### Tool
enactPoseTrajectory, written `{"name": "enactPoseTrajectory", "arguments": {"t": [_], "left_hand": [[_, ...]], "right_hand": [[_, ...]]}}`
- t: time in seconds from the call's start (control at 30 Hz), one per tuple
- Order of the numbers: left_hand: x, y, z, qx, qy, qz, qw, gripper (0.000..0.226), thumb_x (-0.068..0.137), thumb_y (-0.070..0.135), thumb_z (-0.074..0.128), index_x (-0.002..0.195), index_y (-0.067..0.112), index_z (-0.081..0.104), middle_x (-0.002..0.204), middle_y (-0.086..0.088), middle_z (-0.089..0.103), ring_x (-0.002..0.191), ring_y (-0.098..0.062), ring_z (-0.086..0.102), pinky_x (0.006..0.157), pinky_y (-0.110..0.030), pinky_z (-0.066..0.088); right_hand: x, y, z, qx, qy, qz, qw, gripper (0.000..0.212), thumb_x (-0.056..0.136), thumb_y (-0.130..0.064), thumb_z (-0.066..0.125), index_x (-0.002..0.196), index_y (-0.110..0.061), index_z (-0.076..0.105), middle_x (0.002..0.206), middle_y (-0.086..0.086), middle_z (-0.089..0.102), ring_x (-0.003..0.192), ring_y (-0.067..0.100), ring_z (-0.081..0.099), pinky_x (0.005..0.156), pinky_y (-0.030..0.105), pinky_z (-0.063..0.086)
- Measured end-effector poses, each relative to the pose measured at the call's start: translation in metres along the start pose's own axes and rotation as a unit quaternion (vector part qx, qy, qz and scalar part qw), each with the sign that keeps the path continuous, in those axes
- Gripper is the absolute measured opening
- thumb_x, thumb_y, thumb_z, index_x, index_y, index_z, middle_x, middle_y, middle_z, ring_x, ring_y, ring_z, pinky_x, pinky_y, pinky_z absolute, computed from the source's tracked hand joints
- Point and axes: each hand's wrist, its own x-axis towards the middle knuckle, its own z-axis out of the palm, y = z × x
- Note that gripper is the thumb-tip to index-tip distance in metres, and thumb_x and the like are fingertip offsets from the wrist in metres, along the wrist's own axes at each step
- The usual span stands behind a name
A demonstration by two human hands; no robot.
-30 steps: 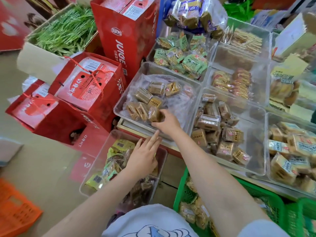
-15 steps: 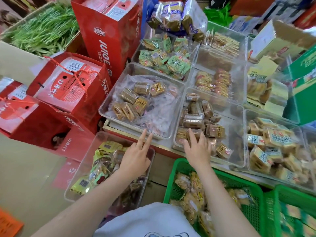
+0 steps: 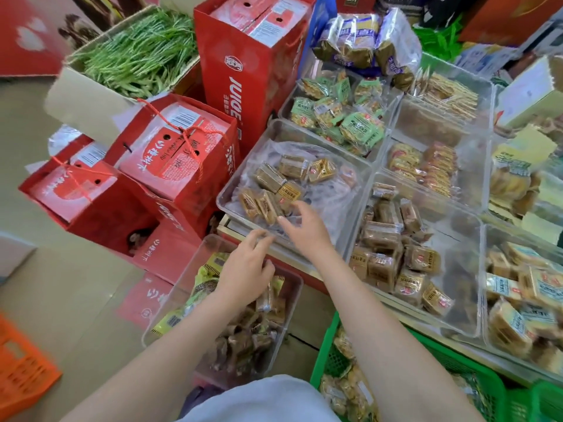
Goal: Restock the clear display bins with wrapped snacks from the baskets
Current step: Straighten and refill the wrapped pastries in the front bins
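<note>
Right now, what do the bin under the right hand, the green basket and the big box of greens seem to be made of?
Bin: clear glossy rigid plastic by the look; contents show through its walls.
Green basket: moulded plastic, judging by its lattice wall.
Box of greens: plain brown matte cardboard, probably.
Right hand hovers open over the bin.

The display shelf (image 3: 307, 264) carries clear bins (image 3: 364, 169) of wrapped snacks (image 3: 380, 248).

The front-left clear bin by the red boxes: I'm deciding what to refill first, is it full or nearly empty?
Nearly empty. The bin holds only a few brown wrapped snacks lying on crumpled clear plastic.
</note>
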Motion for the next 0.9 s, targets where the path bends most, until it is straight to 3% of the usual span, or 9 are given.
{"name": "enactPoseTrajectory", "arguments": {"t": [0.13,0.27,0.37,0.47,0.53,0.63,0.77,0.83,0.9], "left_hand": [[0.001,-0.01,-0.01,-0.036,0.008,-0.023,0.999,0.043,0.096,0.017,0.052,0.139,0.019,0.053,0.142,0.0,0.045,0.096,-0.019,0.061,0.069,-0.024,0.04],[0.009,-0.01,-0.021,-0.133,0.009,-0.087,0.987,0.034,0.098,0.021,0.051,0.13,0.023,0.061,0.122,0.012,0.052,0.109,-0.01,0.057,0.083,-0.023,0.04],[0.019,-0.001,-0.034,-0.293,0.036,-0.176,0.939,0.027,0.097,0.028,0.057,0.124,0.026,0.065,0.113,0.015,0.061,0.105,-0.008,0.06,0.089,-0.03,0.05],[0.032,0.021,-0.044,-0.446,-0.024,-0.212,0.869,0.038,0.094,0.04,0.064,0.131,0.028,0.058,0.114,0.009,0.067,0.102,-0.011,0.067,0.091,-0.036,0.055],[0.039,0.045,-0.04,-0.491,-0.075,-0.195,0.846,0.045,0.093,0.039,0.068,0.134,0.026,0.057,0.115,0.007,0.07,0.101,-0.009,0.069,0.092,-0.036,0.056],[0.044,0.082,-0.024,-0.488,-0.096,-0.165,0.852,0.04,0.089,0.031,0.074,0.126,0.022,0.063,0.105,0.002,0.074,0.094,-0.012,0.072,0.086,-0.029,0.057],[0.054,0.124,0.008,-0.387,-0.141,-0.122,0.903,0.039,0.083,0.037,0.079,0.118,0.024,0.067,0.088,-0.002,0.074,0.076,-0.012,0.067,0.07,-0.025,0.052],[0.058,0.145,0.029,-0.32,-0.164,-0.075,0.93,0.048,0.087,0.044,0.074,0.128,0.026,0.06,0.097,0.0,0.072,0.088,-0.014,0.067,0.078,-0.029,0.052],[0.057,0.159,0.051,-0.233,-0.152,-0.018,0.96,0.06,0.096,0.047,0.061,0.147,0.021,0.044,0.128,-0.004,0.063,0.121,-0.021,0.058,0.098,-0.034,0.047]], "right_hand": [[0.028,-0.011,0.03,0.076,-0.005,0.069,0.995,0.062,0.085,-0.042,0.074,0.137,-0.023,0.048,0.134,0.003,0.054,0.116,0.019,0.057,0.102,0.04,0.048],[0.028,-0.004,0.023,0.183,0.006,0.11,0.977,0.045,0.087,-0.027,0.074,0.127,-0.019,0.055,0.123,0.002,0.061,0.105,0.019,0.063,0.091,0.038,0.055],[0.002,-0.004,0.0,0.398,-0.002,0.163,0.903,0.019,0.099,-0.023,0.059,0.114,-0.011,0.061,0.112,0.013,0.068,0.084,0.021,0.066,0.067,0.033,0.053],[-0.039,0.005,-0.025,0.548,-0.036,0.171,0.818,0.03,0.103,-0.021,0.041,0.11,-0.004,0.065,0.098,0.019,0.071,0.079,0.027,0.065,0.074,0.036,0.05],[-0.063,0.017,-0.038,0.553,-0.051,0.153,0.818,0.039,0.104,-0.021,0.035,0.121,-0.001,0.064,0.106,0.024,0.071,0.084,0.031,0.067,0.081,0.04,0.051],[-0.092,0.041,-0.052,0.529,-0.025,0.153,0.834,0.04,0.108,-0.026,0.036,0.127,-0.003,0.063,0.113,0.027,0.07,0.088,0.034,0.07,0.079,0.041,0.055],[-0.131,0.085,-0.075,0.542,0.035,0.147,0.827,0.034,0.102,-0.025,0.056,0.133,-0.013,0.052,0.115,0.019,0.071,0.089,0.032,0.071,0.072,0.038,0.056],[-0.146,0.105,-0.087,0.523,0.064,0.166,0.833,0.038,0.098,-0.016,0.063,0.133,-0.015,0.049,0.112,0.016,0.073,0.087,0.028,0.071,0.07,0.035,0.056],[-0.154,0.123,-0.102,0.51,0.128,0.201,0.827,0.035,0.097,-0.012,0.064,0.131,-0.01,0.052,0.107,0.014,0.074,0.079,0.023,0.07,0.068,0.033,0.057]]}}
